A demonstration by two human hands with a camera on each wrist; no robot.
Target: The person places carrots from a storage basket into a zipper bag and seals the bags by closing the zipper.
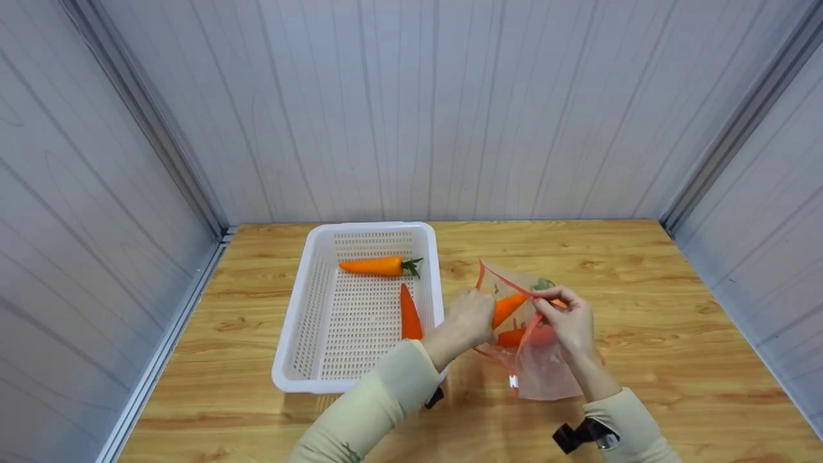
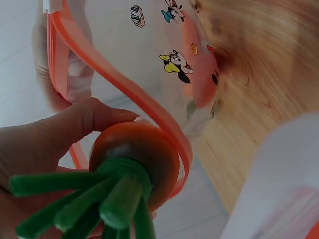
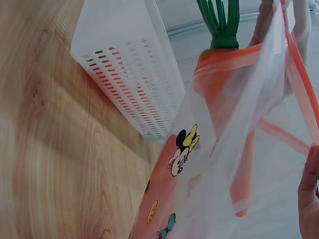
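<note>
My left hand (image 1: 469, 318) grips an orange carrot (image 2: 137, 149) near its green-stalked top. The carrot's pointed end reaches through the mouth of a clear slider bag (image 1: 550, 376) with orange-red edging and cartoon prints. Thumb and fingers of my right hand (image 1: 569, 321) pinch the bag's edge on the right side, holding the mouth apart. Another carrot (image 1: 512, 337) shows through the film inside the bag. In the right wrist view, the gripped carrot (image 3: 215, 89) slants down into the bag, its green stalks still above the orange edge.
Left of the bag stands a white perforated basket (image 1: 283, 347). Inside it lie one carrot (image 1: 373, 265) across the far end and another carrot (image 1: 409, 315) along the right wall, partly hidden by my left arm. Pale panel walls (image 1: 398, 116) enclose the wooden table (image 1: 218, 386).
</note>
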